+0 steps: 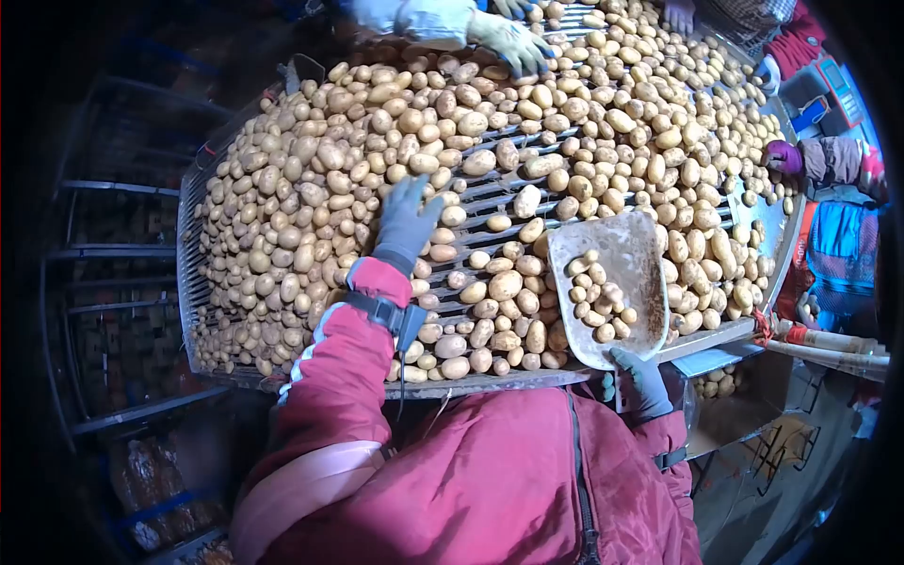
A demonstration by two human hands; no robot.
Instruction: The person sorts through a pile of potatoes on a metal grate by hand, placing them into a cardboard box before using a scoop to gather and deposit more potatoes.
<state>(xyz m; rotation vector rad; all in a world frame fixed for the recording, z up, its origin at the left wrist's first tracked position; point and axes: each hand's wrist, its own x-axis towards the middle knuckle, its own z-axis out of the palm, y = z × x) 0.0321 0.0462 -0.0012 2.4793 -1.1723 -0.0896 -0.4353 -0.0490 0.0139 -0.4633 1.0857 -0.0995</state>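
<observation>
Potatoes (311, 202) cover a slatted metal sorting table (471, 221) in front of me. My left hand (408, 221), in a grey glove, rests on the potatoes left of the bare slats with its fingers stretched out. In the same kind of glove, my right hand (640, 381) grips the near end of a worn, pale scoop (640, 273) at the table's front edge. Several small potatoes (595, 297) lie in the scoop, mostly along its left side. Larger potatoes surround the scoop on the table.
Across the table, another person's gloved hand (513, 42) reaches into the potatoes. A purple-gloved hand (783, 157) of someone else is at the right edge. Below the table's right front corner sits a container with potatoes (718, 383). Metal rails (118, 251) run along the left.
</observation>
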